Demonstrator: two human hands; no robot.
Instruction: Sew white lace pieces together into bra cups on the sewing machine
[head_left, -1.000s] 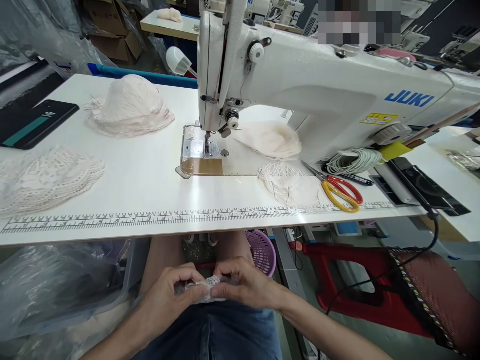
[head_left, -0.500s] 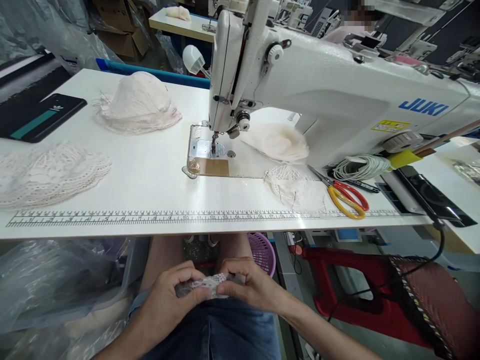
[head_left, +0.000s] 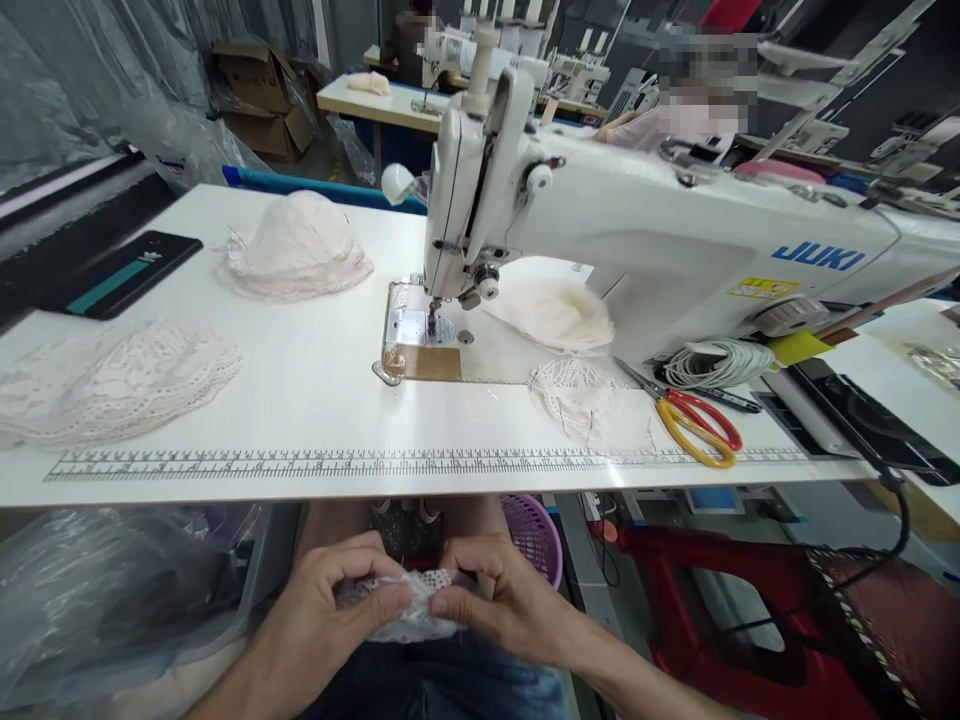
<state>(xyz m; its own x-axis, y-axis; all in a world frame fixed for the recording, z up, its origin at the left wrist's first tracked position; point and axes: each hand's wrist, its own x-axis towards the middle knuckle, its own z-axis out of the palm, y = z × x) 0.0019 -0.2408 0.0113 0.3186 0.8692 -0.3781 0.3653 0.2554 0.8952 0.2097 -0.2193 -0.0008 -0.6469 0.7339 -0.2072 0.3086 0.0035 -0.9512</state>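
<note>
**A small bit of lace, pinched low over the lap**

The left hand [head_left: 322,615] pinches the left end of a small lace piece [head_left: 409,605]. Its thumb and fingers are closed on the lace. The lace sits between both hands, down over the lap, lower than the table edge [head_left: 450,485].

The right hand [head_left: 502,600] pinches the other end, with its fingertips closed tight too. The two grips almost touch.

What could go wrong? The lace is thin and full of holes. If the hands pull apart too hard, I think it could stretch or rip. If one grip gets loose, the lace could slip and fall to the floor. The pink basket [head_left: 536,535] sits just behind the right hand, so the lace might drop in there instead.

Up above the grip, on the table, lie lace stacks [head_left: 112,380], the sewing machine [head_left: 637,240] and the scissors [head_left: 694,420]. They are well away from the hands. A fast lift could bump the knuckles under the table edge.
</note>
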